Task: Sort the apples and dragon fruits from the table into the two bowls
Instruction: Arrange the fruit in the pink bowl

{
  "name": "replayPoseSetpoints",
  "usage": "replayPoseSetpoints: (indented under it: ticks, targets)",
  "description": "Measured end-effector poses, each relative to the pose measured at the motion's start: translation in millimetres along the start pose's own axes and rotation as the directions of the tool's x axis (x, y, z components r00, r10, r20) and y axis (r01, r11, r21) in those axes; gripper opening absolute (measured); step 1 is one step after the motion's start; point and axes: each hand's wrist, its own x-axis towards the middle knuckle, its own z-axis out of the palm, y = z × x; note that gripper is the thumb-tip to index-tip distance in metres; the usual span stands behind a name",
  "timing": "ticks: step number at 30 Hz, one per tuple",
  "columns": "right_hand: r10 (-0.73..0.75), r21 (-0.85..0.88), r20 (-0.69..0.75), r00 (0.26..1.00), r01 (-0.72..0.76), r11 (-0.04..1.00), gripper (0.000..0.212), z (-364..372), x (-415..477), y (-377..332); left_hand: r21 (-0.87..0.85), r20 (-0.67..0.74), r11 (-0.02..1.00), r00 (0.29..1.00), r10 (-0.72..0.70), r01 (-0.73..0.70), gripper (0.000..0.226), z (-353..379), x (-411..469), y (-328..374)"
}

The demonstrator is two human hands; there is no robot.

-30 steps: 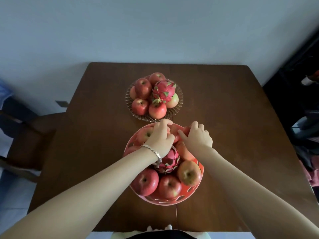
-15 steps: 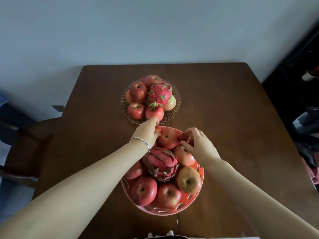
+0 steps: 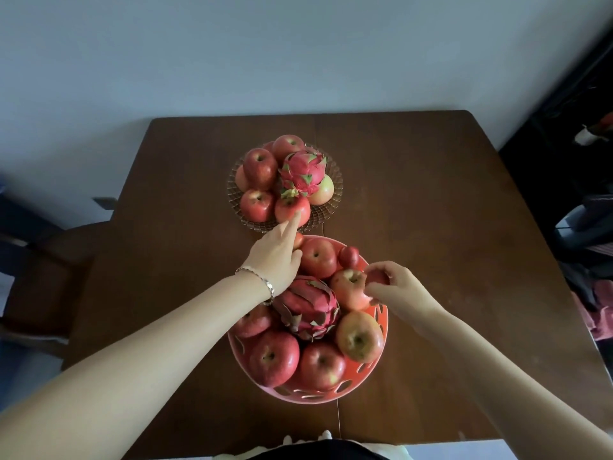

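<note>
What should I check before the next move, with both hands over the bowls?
1. Right hand grip: ok, it pinches a small red fruit.
2. Left hand grip: cannot tell; only a red sliver shows under it.
3. Glass bowl sorted: not ok, apples plus a pink dragon fruit.
4. Red bowl sorted: not ok, apples around a dark dragon fruit.
5. Small apple at the red bowl's far rim, steady: cannot tell.
</note>
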Motion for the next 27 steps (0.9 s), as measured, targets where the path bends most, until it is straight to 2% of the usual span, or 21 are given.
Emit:
replayPoseSetpoints:
  ticks: [2, 4, 6, 9, 11, 13, 15, 17, 19, 21, 22, 24, 27]
  targets:
    - [-0.022, -0.160, -0.017, 1.000, 0.019, 0.987, 0.033, -2.7, -12.0, 11.1, -0.101, -0.026, 0.994, 0.999, 0.035, -0.038, 0.067, -4.6, -21.8, 5.3]
    - [-0.093, -0.310, -0.105, 0.990, 0.056, 0.949, 0.034, -5.1, -23.3, 21.7, -0.144, -0.032, 0.989, 0.999, 0.040, -0.044, 0.065, -7.0, -41.8, 4.6]
    - [-0.152, -0.389, -0.147, 0.977, 0.084, 0.917, 0.033, -5.9, -29.3, 29.9, -0.175, -0.045, 0.984, 0.999, -0.013, 0.005, 0.062, -5.4, -53.7, -3.4]
    - [-0.255, -0.476, -0.029, 0.966, 0.211, 0.853, 0.032, -4.8, -31.0, 32.1, -0.232, -0.036, 0.968, 0.994, -0.107, 0.096, 0.058, -1.3, -62.5, -11.9]
    - [-0.279, -0.514, 0.073, 0.958, 0.275, 0.812, 0.040, -1.6, -31.7, 30.0, -0.262, -0.046, 0.960, 0.993, -0.113, 0.097, 0.055, 1.7, -65.6, -12.8]
    - [-0.286, -0.524, 0.093, 0.954, 0.291, 0.800, 0.051, 1.1, -32.4, 28.9, -0.278, -0.071, 0.957, 0.992, -0.105, 0.082, 0.052, 3.9, -66.8, -14.0]
    - [-0.303, -0.474, 0.039, 0.952, 0.285, 0.833, 0.055, 4.0, -31.3, 29.8, -0.316, -0.117, 0.943, 0.982, -0.151, 0.108, 0.050, 5.5, -67.3, -16.4]
    - [-0.319, -0.393, -0.048, 0.947, 0.276, 0.877, 0.049, 8.9, -32.2, 30.9, -0.368, -0.121, 0.899, 0.947, -0.299, 0.237, 0.052, 6.5, -67.0, -22.0]
    - [-0.251, -0.264, -0.160, 0.955, 0.203, 0.943, 0.044, 15.0, -33.1, 34.4, -0.449, -0.035, 0.779, 0.863, -0.504, 0.437, 0.059, 6.8, -65.6, -29.0]
    - [-0.047, -0.121, -0.248, 0.968, 0.017, 0.993, 0.043, 19.5, -32.0, 37.8, -0.507, 0.127, 0.603, 0.745, -0.654, 0.616, 0.065, 9.0, -61.4, -38.3]
    - [0.062, -0.082, -0.245, 0.968, -0.085, 0.993, 0.042, 20.9, -29.5, 38.2, -0.523, 0.205, 0.531, 0.703, -0.681, 0.667, 0.067, 10.2, -59.3, -42.1]
    - [0.204, -0.021, -0.181, 0.962, -0.212, 0.977, 0.036, 23.3, -21.9, 36.3, -0.579, 0.303, 0.437, 0.679, -0.669, 0.689, 0.062, 14.0, -53.0, -44.7]
    - [0.269, 0.042, -0.145, 0.952, -0.265, 0.963, 0.038, 27.8, -13.4, 29.9, -0.628, 0.350, 0.366, 0.669, -0.655, 0.687, 0.053, 22.9, -46.7, -44.1]
